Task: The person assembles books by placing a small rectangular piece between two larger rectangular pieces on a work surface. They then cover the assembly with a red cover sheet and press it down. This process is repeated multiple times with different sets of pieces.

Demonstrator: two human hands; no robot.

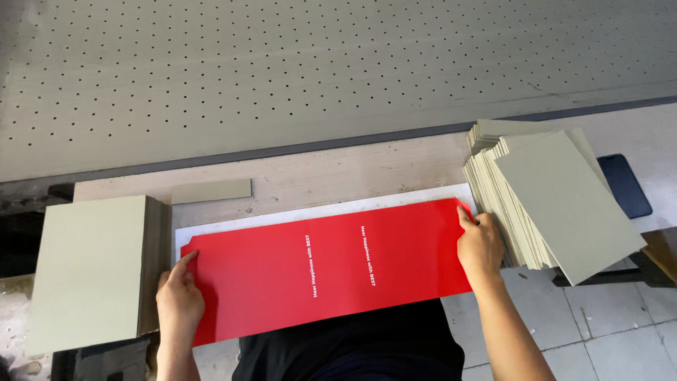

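**Two hands square up one red sheet at the workbench**

A single long red printed sheet lay across the near edge of a wooden worktable, resting on one white backing sheet whose border showed along its far side. The worker's left hand pressed flat on the sheet's left end, index finger stretched toward the notched corner, clasping nothing. The right hand rested on the sheet's right end, fingers loosely curled and one fingertip on the top right corner; whether it pinched the edge could not be told. Two lines of white lettering ran across the middle of the red sheet. Two stacks of grey board flanked it: one squared-up stack at the left, one fanned-out stack at the right, the latter just beside the right hand. One narrow grey strip lay alone behind the sheet. A perforated grey panel filled the background, and one dark blue pad sat behind the fanned stack.
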